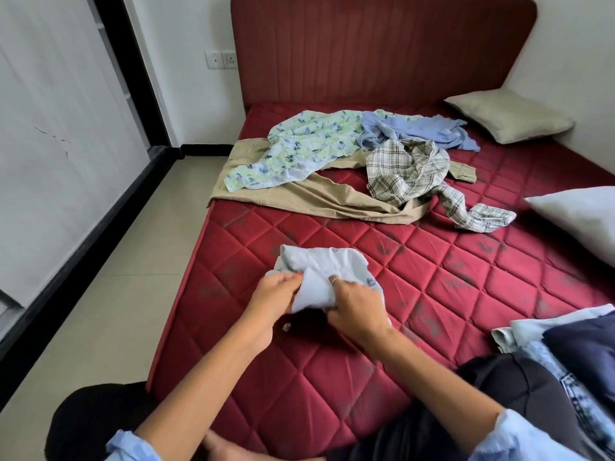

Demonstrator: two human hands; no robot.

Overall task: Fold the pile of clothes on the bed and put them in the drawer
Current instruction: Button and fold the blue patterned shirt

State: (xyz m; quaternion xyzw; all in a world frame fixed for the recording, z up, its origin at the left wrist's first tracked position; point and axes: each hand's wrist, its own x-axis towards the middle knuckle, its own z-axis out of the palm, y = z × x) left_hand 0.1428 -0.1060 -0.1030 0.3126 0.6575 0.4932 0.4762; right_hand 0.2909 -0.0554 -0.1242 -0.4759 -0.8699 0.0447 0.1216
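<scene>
Between the pinching fingers of the left hand point(274, 296) and right hand point(357, 302), a pale blue garment point(321, 271) half-folded on the bed point(432, 294); a loose pinch could let its folds spill open.

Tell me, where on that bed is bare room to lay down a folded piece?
Bare mattress lies between the light blue garment both hands hold and the white pillow, and in front of the hands. It is crowded near the headboard, under the unfolded clothes, and by the folded stack.
</scene>
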